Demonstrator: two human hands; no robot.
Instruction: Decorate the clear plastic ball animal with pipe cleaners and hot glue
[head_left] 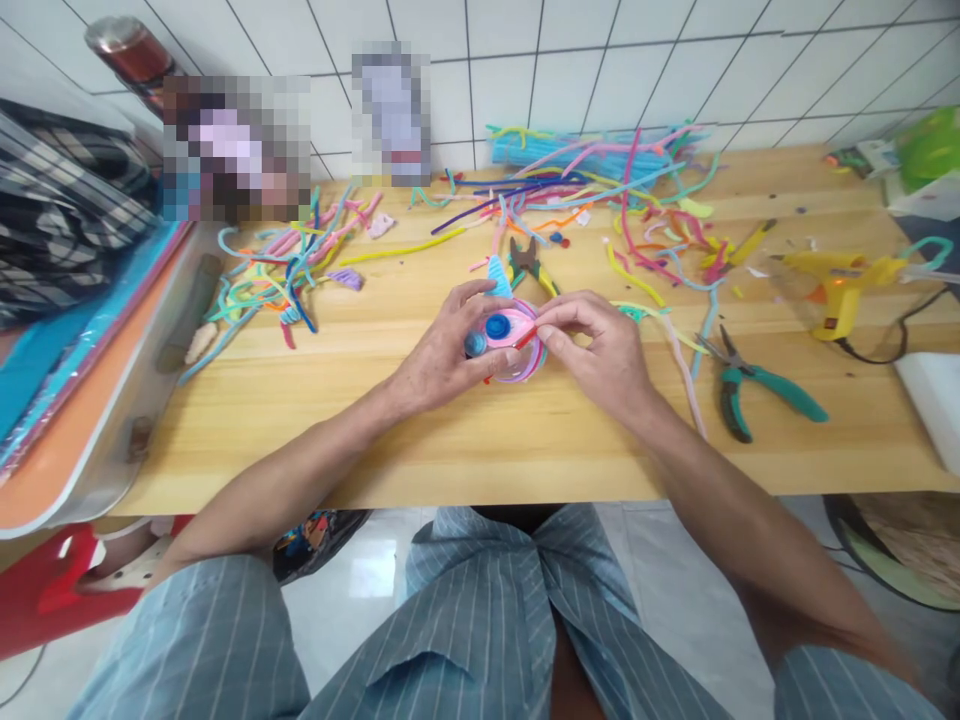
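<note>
My left hand (pixel 442 350) is closed round a small pipe-cleaner craft piece (pixel 504 338), a pink coil with a blue centre and a light-blue point at the top. My right hand (pixel 596 345) pinches a thin red pipe cleaner (pixel 523 338) against the piece's right side. Both hands hover just above the middle of the wooden table (pixel 300 420).
Loose pipe cleaners (pixel 585 190) in many colours cover the far half of the table. Green-handled pliers (pixel 750 385) lie to the right, small cutters (pixel 529 262) just behind my hands, and a yellow glue gun (pixel 840 285) with its cord sits far right. Coloured sheets (pixel 67 370) are stacked at left.
</note>
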